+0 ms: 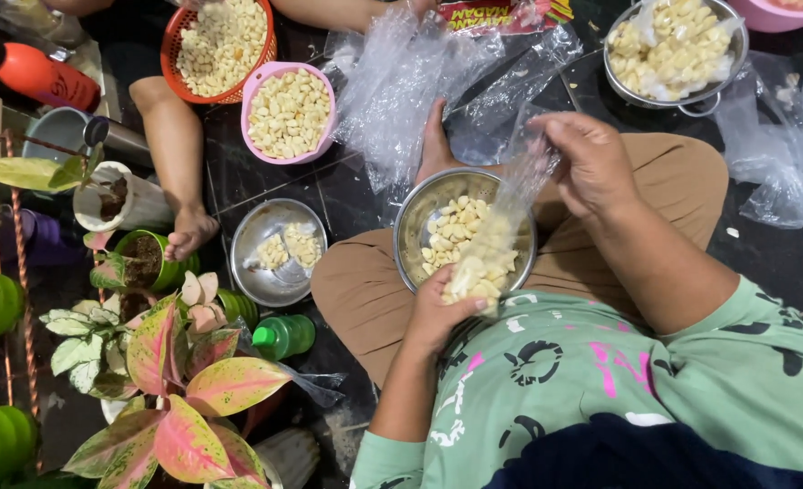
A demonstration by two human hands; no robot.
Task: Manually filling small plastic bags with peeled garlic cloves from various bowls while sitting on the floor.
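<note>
At mid-frame a clear plastic bag of peeled garlic cloves is held over a steel bowl resting on the person's lap; the left hand cups the filled bottom, fingers clamped around it; the right hand pinches the bag's open top, closed on the film; the hands stand well apart. Loose clear bags lie above on the dark floor; a red and yellow printed packet sits at the top edge; a pink basket and an orange basket of cloves sit upper left.
</note>
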